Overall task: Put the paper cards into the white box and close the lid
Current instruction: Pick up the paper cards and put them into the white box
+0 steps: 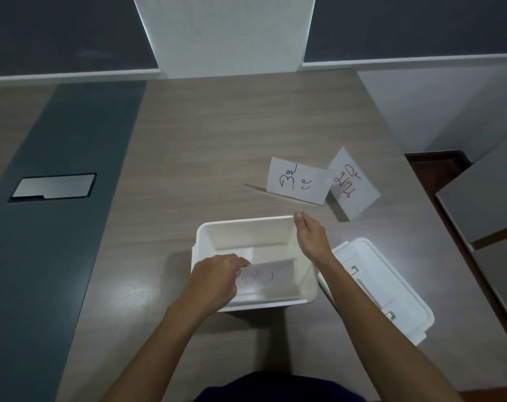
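Left hand (217,278) lowering card (265,278) into white box (246,224), lid (391,288) beside

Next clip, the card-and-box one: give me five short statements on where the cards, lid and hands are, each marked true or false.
1. The left hand holds a paper card inside the white box. True.
2. The lid is closed on the box. False: it lies on the table to the right of the box.
3. Two cards remain on the table beyond the box. True: one with dark writing, one with red writing.
4. The right hand is picking up the red-lettered card. False: it is at the box's far right corner, holding nothing.
5. The two outside cards lie far apart. False: they sit side by side, edges meeting or overlapping.
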Available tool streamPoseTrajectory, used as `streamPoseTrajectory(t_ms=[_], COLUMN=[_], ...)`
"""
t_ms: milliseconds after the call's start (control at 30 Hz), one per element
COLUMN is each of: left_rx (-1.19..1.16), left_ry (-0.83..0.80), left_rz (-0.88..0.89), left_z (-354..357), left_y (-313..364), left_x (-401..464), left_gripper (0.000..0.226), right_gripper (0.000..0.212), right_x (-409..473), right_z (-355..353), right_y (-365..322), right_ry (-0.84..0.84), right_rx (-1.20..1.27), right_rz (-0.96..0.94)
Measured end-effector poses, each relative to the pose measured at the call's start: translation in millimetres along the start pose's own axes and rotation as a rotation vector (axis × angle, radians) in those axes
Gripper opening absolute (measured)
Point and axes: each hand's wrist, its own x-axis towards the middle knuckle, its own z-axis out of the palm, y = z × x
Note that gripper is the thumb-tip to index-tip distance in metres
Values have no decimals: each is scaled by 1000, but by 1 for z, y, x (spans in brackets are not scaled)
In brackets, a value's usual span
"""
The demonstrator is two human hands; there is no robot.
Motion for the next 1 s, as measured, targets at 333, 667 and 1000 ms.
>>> streamPoseTrajectory(t_ms=[333,667,1000], left_rx=[-190,-442,-1001], left_ry=[-264,393,327], left_rz=[10,-300,-416], left_z=[25,24,9], left_y=[15,-14,-14], left_x=[32,49,25], left_gripper=[50,47,45], right_gripper=[44,44,35], right_x=[14,16,56], right_z=[-30,-38,-35], right_y=[13,19,-12], right_ry=[67,103,195], right_rx=[29,70,-147], right_rz=[46,45,-141])
